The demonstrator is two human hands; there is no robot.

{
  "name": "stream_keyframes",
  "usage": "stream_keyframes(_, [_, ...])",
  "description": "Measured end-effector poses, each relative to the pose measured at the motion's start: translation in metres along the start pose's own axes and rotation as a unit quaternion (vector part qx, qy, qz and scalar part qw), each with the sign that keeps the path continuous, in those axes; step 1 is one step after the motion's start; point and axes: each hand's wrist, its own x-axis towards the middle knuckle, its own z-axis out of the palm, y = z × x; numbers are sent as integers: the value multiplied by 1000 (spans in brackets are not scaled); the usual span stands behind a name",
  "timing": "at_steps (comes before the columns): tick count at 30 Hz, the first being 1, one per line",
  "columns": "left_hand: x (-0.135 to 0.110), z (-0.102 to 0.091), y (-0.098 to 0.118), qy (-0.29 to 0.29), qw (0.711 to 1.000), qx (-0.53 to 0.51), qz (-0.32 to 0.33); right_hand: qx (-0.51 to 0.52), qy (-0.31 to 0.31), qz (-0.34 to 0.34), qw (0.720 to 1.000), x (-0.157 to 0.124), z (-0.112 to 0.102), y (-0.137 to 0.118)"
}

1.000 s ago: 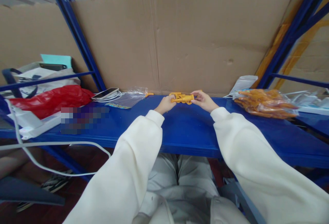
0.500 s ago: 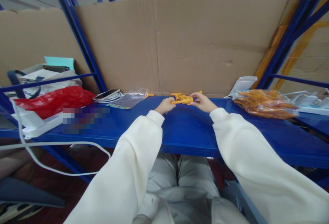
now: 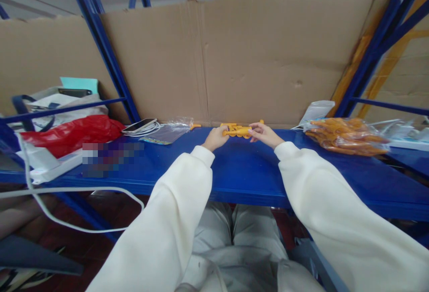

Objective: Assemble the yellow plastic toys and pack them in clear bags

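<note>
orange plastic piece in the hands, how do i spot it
On the long blue shelf, before the brown cardboard panel, find the left hand and right hand. Between them is the orange plastic piece, held, unlike the clear plastic bag of orange parts at right.

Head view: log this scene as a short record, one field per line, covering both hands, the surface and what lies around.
Left hand: grips the left end of a yellow piece
Right hand: fingertips at its right end
Surface: blue shelf
Left of hands: flat clear bag, phone, red bag
Right of hands: bag of orange parts
Behind: cardboard
Unclear: the yellow piece's exact shape
</note>
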Motion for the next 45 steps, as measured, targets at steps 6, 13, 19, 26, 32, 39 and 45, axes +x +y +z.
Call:
stream_keyframes(6, [-2,-2,2,11,1000,-12,6,-4,-22,-2,1000,-2,-1,-7])
stream_keyframes(13, [-3,-2,3,21,999,-27,8,-24,-34,25,999,-7,2,-13])
stream_keyframes(19, [1,0,0,17,997,-70,6,10,-35,9,999,-7,3,-12])
stream_keyframes(26, [4,3,-6,-13,994,-106,-17,37,-59,-29,997,-7,-2,-8])
stream_keyframes(32, [3,2,-5,-6,997,-70,-13,16,-55,-10,998,-4,-2,-4])
stream_keyframes(39, [-1,-1,-1,24,999,-17,16,-25,-48,17,998,-7,2,-10])
stream_keyframes(45, [-3,-3,2,23,1000,9,13,-28,-38,26,999,-9,6,-14])
